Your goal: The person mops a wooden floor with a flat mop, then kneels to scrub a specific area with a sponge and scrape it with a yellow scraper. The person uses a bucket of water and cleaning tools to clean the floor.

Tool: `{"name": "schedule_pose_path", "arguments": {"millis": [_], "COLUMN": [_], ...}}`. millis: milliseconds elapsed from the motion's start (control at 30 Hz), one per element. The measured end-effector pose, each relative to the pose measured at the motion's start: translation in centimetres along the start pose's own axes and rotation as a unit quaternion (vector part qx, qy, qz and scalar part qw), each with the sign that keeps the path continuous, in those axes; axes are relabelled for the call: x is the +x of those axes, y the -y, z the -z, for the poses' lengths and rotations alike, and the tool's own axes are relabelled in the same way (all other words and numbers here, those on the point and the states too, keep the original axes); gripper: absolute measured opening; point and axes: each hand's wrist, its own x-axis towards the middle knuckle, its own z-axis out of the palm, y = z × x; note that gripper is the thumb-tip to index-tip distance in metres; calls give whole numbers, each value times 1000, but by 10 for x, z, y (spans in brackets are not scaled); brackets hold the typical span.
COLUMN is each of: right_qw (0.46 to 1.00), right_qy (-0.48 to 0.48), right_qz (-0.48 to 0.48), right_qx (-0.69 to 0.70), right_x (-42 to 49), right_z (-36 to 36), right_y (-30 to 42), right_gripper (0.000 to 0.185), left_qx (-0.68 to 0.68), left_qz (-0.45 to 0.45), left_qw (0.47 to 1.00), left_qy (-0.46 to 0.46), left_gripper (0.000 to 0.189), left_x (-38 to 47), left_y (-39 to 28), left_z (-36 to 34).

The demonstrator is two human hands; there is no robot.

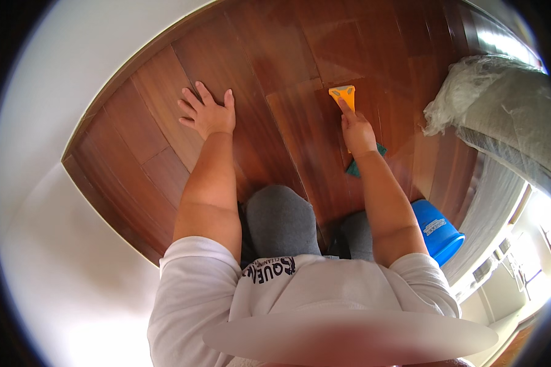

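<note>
My left hand [211, 113] rests palm down on the reddish-brown wooden floor [275, 137], its fingers spread and holding nothing. In my right hand [358, 135] is a yellow scraper [347, 96], with the index finger laid along its handle. The wide head of the scraper points away from me, at the floorboards; its blade edge is too small to make out. Partly covered by my right wrist, a green scouring pad [354, 168] lies on the floor.
White walls [32, 137] with a brown skirting board [119, 75] meet in a corner on the left. A blue bucket [436, 231] bearing writing stands beside my right forearm. Right of the floor is a bulky object wrapped in clear plastic sheeting [500, 101]. My grey-clad knee [282, 220] is below.
</note>
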Motion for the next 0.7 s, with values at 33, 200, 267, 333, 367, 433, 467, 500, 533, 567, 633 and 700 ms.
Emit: {"name": "schedule_pose_path", "arguments": {"millis": [33,200,267,333,367,433,467,500,533,567,633,700], "right_qw": [999,994,1000,1000,1000,1000,999,997,997,998,998,998], "right_qy": [-33,-78,-2,8,-4,-4,8,18,28,18,-38,45], "right_qz": [22,61,1,-15,-12,-29,-48,-68,-65,-52,11,-47], "right_qx": [10,49,15,7,13,10,0,-13,15,24,48,16], "right_x": [-1,6,0,-9,-13,-12,-4,7,22,32,39,32], "right_z": [0,1,2,4,6,11,14,17,21,23,29,32], "right_y": [0,0,-2,-6,-9,-15,-18,-21,-24,-25,-27,-28], "right_gripper": [44,45,45,45,44,43,43,42,42,42,43,42], "left_qx": [-3,9,9,6,4,4,4,4,2,4,3,11], "left_qz": [1,1,1,2,3,4,3,3,0,3,2,-2], "left_qw": [1000,1000,1000,1000,1000,1000,1000,1000,1000,1000,1000,1000], "left_qy": [2,3,1,1,1,3,4,3,-2,4,2,-7], "left_gripper": [74,74,74,74,74,74,74,74,74,74,74,74], "left_x": [0,-1,-1,-1,-1,-1,-1,-1,-1,-1,-1,-2], "left_y": [0,0,-2,-2,-2,-2,-2,-2,-1,-1,-1,-1], "left_z": [0,1,1,1,1,1,0,0,0,0,-1,-2]}}
